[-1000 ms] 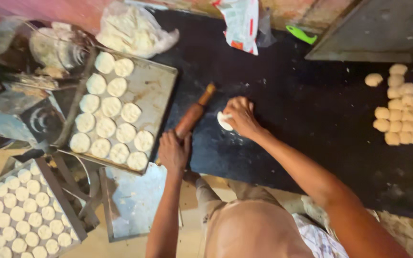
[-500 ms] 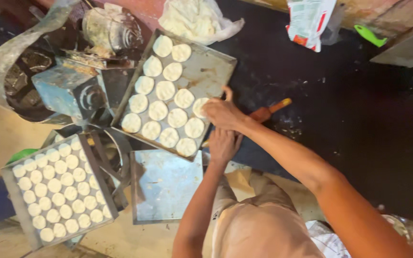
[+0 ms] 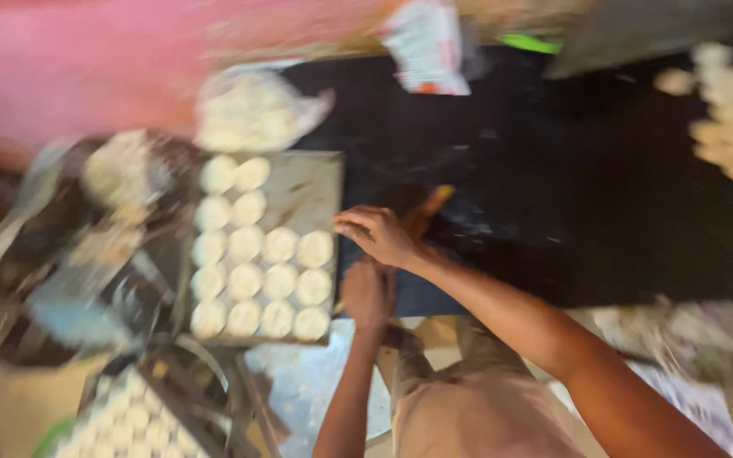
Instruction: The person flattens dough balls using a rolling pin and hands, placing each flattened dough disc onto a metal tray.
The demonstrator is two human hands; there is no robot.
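Observation:
The view is blurred. A metal tray (image 3: 316, 178) holds rows of flat white dough discs (image 3: 248, 280); the outermost disc (image 3: 316, 248) lies at its right edge. My right hand (image 3: 377, 235) hovers just right of that tray with its fingers spread and nothing in it. Below it, my left hand (image 3: 366, 293) is closed around the near end of a wooden rolling pin (image 3: 433, 202), which lies slantwise on the black worktop (image 3: 570, 212).
A clear bag of white dough (image 3: 252, 110) lies behind the tray. Dough balls (image 3: 731, 127) are piled at the far right. A second tray of discs (image 3: 129, 420) sits lower left, beside dark metal equipment (image 3: 86, 254).
My right hand has drawn back from the tray, leaving a dough disc at its right edge. The view has swung to the right and blurred. My left hand stays on the rolling pin.

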